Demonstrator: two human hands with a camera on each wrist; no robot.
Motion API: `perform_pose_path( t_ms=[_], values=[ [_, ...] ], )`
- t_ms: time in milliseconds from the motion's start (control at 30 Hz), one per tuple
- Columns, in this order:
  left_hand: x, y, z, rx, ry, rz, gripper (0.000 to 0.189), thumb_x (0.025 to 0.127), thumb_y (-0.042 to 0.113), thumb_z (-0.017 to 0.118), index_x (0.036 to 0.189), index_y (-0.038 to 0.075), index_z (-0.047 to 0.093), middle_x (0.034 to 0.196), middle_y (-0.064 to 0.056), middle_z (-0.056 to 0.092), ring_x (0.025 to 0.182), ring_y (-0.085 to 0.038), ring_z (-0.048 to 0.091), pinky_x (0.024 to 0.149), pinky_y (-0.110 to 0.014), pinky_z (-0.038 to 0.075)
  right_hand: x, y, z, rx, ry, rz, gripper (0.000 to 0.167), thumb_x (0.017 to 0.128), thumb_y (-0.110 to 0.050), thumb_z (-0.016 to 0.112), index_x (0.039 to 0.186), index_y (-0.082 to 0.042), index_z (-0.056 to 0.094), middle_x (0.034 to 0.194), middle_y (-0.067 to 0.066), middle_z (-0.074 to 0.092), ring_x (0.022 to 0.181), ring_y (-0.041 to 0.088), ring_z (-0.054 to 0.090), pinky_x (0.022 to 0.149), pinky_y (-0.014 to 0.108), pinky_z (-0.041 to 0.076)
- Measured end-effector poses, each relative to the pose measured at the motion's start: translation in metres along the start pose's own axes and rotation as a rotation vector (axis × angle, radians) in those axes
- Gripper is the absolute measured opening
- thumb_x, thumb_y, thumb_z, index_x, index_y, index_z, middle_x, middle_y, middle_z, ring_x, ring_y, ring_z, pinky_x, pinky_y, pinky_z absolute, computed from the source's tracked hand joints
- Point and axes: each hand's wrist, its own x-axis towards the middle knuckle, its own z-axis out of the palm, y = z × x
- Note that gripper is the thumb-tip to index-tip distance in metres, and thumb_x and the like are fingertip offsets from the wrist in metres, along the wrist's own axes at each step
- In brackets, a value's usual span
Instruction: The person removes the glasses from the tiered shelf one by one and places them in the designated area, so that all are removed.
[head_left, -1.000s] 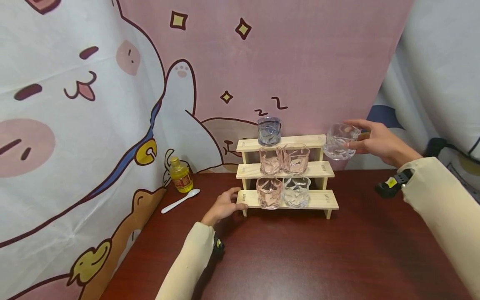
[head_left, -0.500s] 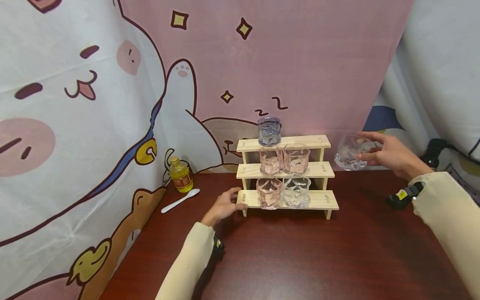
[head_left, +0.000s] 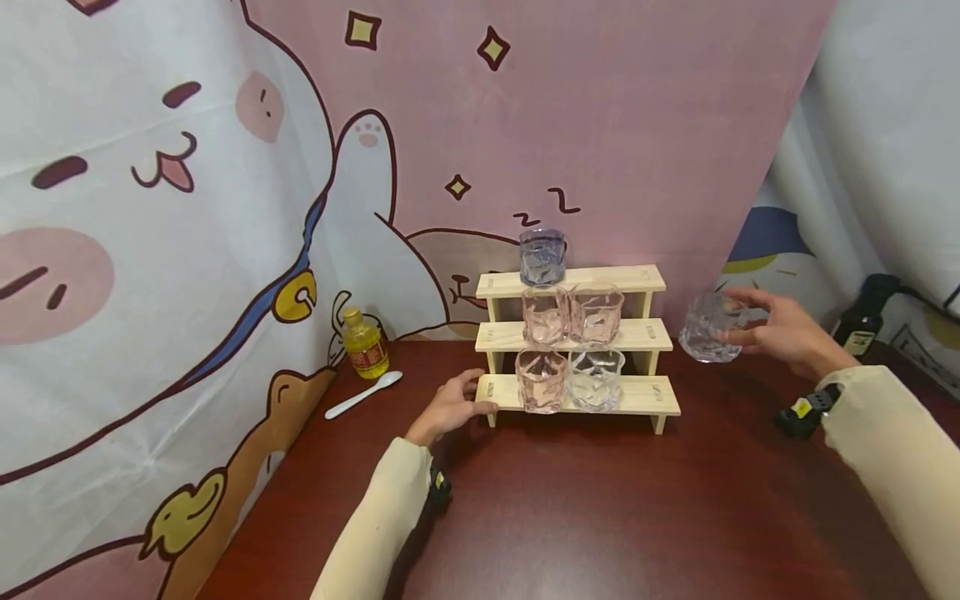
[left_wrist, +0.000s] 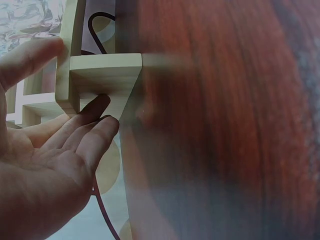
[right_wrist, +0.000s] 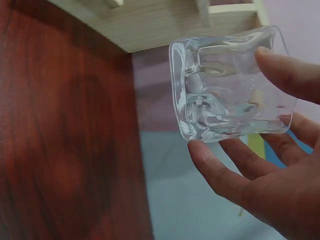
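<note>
A clear faceted drinking glass point(head_left: 703, 335) is held by my right hand point(head_left: 783, 333), off the right side of the three-tier wooden stand point(head_left: 647, 395). In the right wrist view, the thumb and fingers grip that glass point(right_wrist: 220, 95) on opposite sides, above the tabletop. My left hand point(head_left: 453, 403) holds the left end of the bottom shelf; its thumb touches the board point(left_wrist: 70, 65) and its fingers lie by the support. A blue glass point(head_left: 542, 257) stands on the top tier. Two pink glasses point(head_left: 546, 317) share the middle tier. Below are a pink glass point(head_left: 542, 382) and a clear one point(head_left: 596, 379).
A yellow bottle point(head_left: 365, 343) and a white spoon point(head_left: 363, 395) are on the dark red table point(head_left: 585, 508), left of the stand. At the far right stands a dark bottle point(head_left: 862, 321). A cartoon-printed cloth point(head_left: 637, 125) hangs behind.
My right hand has carried the clear glass rightward and down, away from the top tier's right end. The left hand keeps its place at the stand.
</note>
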Motion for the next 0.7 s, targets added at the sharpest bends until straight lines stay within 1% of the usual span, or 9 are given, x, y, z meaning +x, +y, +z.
perform_pose_path(
  t_ms=[200, 400, 467, 600, 700],
  values=[
    [0.002, 0.001, 0.000, 0.011, 0.003, 0.003, 0.079, 0.083, 0.020, 0.079, 0.150, 0.003, 0.042, 0.138, -0.021, 0.062, 0.126, -0.031, 0.059, 0.104, -0.049, 0.046, 0.001, 0.012, 0.007, -0.008, -0.005, 0.025, 0.087, 0.092, -0.015, 0.071, 0.158, 0.004, 0.017, 0.151, 0.038, 0.027, 0.125, 0.054, 0.048, 0.082, 0.044, 0.059],
    [0.001, 0.001, -0.001, 0.012, 0.001, 0.002, 0.078, 0.083, 0.020, 0.079, 0.150, 0.004, 0.043, 0.138, -0.020, 0.062, 0.127, -0.031, 0.059, 0.105, -0.050, 0.046, 0.003, 0.023, 0.015, -0.003, -0.032, 0.053, 0.088, 0.092, -0.014, 0.070, 0.158, 0.003, 0.014, 0.152, 0.039, 0.027, 0.124, 0.050, 0.047, 0.090, 0.053, 0.055],
    [0.001, 0.001, -0.002, 0.015, 0.002, 0.005, 0.078, 0.083, 0.021, 0.079, 0.149, 0.004, 0.043, 0.138, -0.020, 0.062, 0.127, -0.031, 0.059, 0.104, -0.050, 0.046, 0.003, 0.025, 0.017, 0.001, -0.032, 0.053, 0.088, 0.092, -0.013, 0.070, 0.158, 0.004, 0.015, 0.152, 0.039, 0.027, 0.123, 0.049, 0.047, 0.090, 0.053, 0.055],
    [0.001, 0.002, -0.002, 0.019, 0.005, 0.006, 0.077, 0.082, 0.021, 0.079, 0.149, 0.004, 0.043, 0.138, -0.021, 0.061, 0.126, -0.031, 0.059, 0.103, -0.049, 0.047, 0.004, 0.029, 0.022, 0.009, -0.020, 0.046, 0.088, 0.090, -0.013, 0.072, 0.157, 0.006, 0.016, 0.151, 0.040, 0.027, 0.120, 0.045, 0.050, 0.085, 0.047, 0.057],
    [0.001, 0.002, -0.002, 0.016, 0.005, 0.000, 0.077, 0.082, 0.020, 0.079, 0.149, 0.004, 0.043, 0.139, -0.021, 0.061, 0.127, -0.032, 0.058, 0.104, -0.049, 0.046, 0.005, 0.033, 0.027, 0.015, -0.025, 0.044, 0.089, 0.090, -0.012, 0.072, 0.156, 0.007, 0.016, 0.151, 0.039, 0.029, 0.121, 0.046, 0.049, 0.084, 0.046, 0.058]
  ],
)
